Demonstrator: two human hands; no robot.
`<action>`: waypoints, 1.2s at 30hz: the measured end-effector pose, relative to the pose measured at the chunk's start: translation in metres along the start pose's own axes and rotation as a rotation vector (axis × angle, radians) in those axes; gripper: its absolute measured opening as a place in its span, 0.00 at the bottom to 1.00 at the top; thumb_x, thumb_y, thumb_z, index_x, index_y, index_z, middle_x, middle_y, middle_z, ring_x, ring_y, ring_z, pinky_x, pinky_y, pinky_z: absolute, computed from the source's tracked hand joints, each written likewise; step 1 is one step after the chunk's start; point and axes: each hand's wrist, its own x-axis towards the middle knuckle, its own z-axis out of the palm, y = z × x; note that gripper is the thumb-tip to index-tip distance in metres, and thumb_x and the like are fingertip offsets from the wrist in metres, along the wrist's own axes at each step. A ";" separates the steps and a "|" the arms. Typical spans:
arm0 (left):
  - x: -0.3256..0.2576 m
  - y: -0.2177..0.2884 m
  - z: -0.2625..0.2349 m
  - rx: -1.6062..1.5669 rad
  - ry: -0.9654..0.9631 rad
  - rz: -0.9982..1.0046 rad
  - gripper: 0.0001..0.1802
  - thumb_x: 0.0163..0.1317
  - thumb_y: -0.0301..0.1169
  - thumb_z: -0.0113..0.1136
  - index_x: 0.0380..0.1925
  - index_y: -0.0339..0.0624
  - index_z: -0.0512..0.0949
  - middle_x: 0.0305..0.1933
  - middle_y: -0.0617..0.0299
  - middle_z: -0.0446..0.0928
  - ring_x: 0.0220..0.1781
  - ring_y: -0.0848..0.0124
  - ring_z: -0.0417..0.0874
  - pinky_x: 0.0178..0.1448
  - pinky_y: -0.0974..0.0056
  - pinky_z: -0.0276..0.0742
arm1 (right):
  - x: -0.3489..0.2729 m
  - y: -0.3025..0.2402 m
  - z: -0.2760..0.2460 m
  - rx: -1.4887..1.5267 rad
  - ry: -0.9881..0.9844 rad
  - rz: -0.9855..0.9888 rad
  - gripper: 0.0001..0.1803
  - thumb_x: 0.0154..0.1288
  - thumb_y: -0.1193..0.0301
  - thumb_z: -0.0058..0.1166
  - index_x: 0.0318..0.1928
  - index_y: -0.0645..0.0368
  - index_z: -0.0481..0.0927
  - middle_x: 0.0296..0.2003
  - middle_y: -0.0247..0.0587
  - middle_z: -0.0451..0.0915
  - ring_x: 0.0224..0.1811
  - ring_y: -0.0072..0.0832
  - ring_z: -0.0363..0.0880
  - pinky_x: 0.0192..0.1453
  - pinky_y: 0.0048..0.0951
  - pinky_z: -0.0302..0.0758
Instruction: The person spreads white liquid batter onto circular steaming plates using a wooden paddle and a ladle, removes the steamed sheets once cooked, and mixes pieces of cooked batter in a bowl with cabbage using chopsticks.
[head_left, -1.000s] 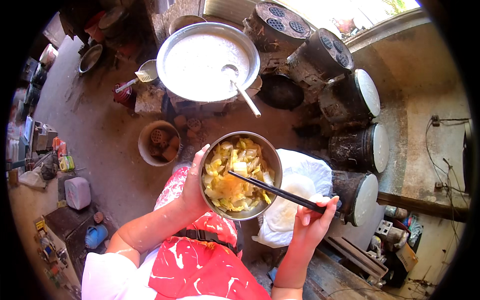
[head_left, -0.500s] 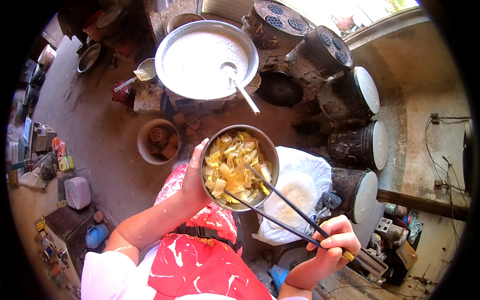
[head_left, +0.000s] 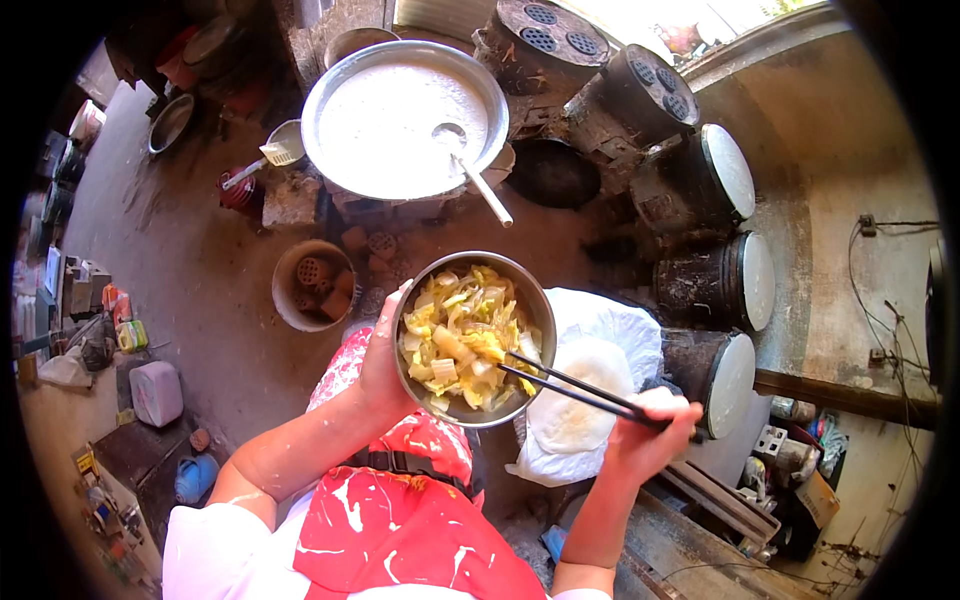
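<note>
Fingers of the left hand (head_left: 380,375) grasp a metal bowl (head_left: 538,310) at its nine o'clock side; those of the right hand (head_left: 648,440), slightly blurred, clasp dark chopsticks (head_left: 615,401), their tips in the yellow cabbage (head_left: 465,335) toward four. From the bowl, mid-view, brown floor (head_left: 200,260) spreads toward nine and a stained wall (head_left: 840,180) rises at two. Between eleven and twelve stands a wide basin (head_left: 311,130) of white liquid, a ladle (head_left: 485,190) leaning inside. Toward one, a black pan (head_left: 553,173) lies near perforated-topped drums (head_left: 655,90); pale-lidded drums (head_left: 758,280) run from two to just past three. At four, a flat, round, pale sheet (head_left: 565,425) rests on white cloth (head_left: 620,320), crossed by the chopsticks. Between nine and ten, a bucket (head_left: 283,300) holds perforated bricks (head_left: 312,271); a pale pink jug (head_left: 157,393) sits just short of nine.
</note>
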 end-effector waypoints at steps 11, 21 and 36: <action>0.008 -0.002 -0.003 0.032 -0.014 -0.004 0.26 0.67 0.49 0.31 0.55 0.44 0.65 0.56 0.58 0.69 0.57 0.64 0.71 0.62 0.59 0.66 | 0.022 0.015 -0.001 0.551 0.104 0.320 0.23 0.71 0.57 0.32 0.25 0.57 0.74 0.17 0.32 0.70 0.09 0.18 0.55 0.15 0.19 0.55; 0.009 -0.002 0.003 0.005 -0.054 -0.012 0.28 0.67 0.50 0.31 0.57 0.43 0.64 0.59 0.57 0.67 0.57 0.62 0.71 0.62 0.57 0.66 | 0.051 -0.048 0.014 0.615 0.018 0.177 0.24 0.72 0.57 0.32 0.23 0.58 0.70 0.16 0.35 0.65 0.07 0.19 0.54 0.10 0.16 0.54; -0.066 0.000 0.032 0.050 -0.268 -0.126 0.29 0.66 0.41 0.44 0.62 0.42 0.53 0.65 0.54 0.57 0.63 0.63 0.65 0.64 0.57 0.64 | 0.021 -0.065 0.013 0.584 -0.053 0.265 0.27 0.73 0.55 0.24 0.23 0.56 0.68 0.13 0.37 0.66 0.04 0.21 0.57 0.12 0.20 0.56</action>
